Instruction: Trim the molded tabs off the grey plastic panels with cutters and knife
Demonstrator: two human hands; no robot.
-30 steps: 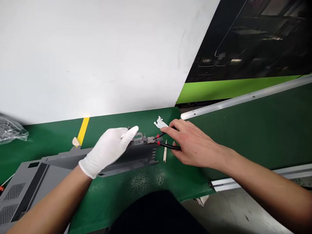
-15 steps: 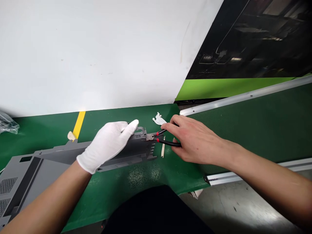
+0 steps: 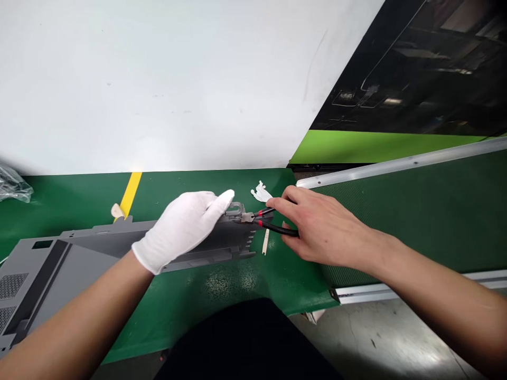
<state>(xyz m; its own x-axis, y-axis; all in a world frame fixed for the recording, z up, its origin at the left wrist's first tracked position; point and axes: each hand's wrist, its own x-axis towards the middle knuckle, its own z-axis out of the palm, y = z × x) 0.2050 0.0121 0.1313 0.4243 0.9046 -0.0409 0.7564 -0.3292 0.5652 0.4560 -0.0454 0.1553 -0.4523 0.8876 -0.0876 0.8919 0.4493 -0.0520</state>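
Two hands of ours meet at the right end of a grey housing (image 3: 89, 264), which lies along the left part of the green counter (image 3: 190, 184). Our left hand (image 3: 184, 227), in a white glove, grips the housing's far edge, thumb by a grey loop (image 3: 236, 207). Our bare right hand (image 3: 317, 221) is wrapped round black-handled pliers (image 3: 260, 224) — their metal head sits at that edge, just beside the loop. Near the pliers we see a crumpled white piece (image 3: 261, 193) and a pale narrow strip (image 3: 265, 241); yellow tape (image 3: 130, 194) crosses the counter behind the housing.
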